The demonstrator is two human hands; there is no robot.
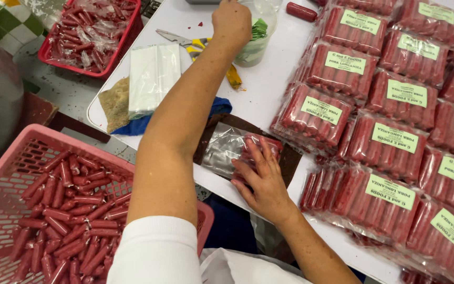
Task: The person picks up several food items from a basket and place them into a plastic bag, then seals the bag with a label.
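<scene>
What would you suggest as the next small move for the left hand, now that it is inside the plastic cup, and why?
Probably lift one green label out of the cup and bring it to the bag. The left hand reaches into the cup, where green slips show, while the right hand lies flat on a filled bag with no label, unlike the labelled packs beside it.

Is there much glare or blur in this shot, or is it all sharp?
Head view: even overhead light with soft shadows; glare whitens the clear bag under the right hand and streaks the stacked sausage packs. The left hand, reaching into the plastic cup, looks slightly soft. Edges bend a little.
</scene>
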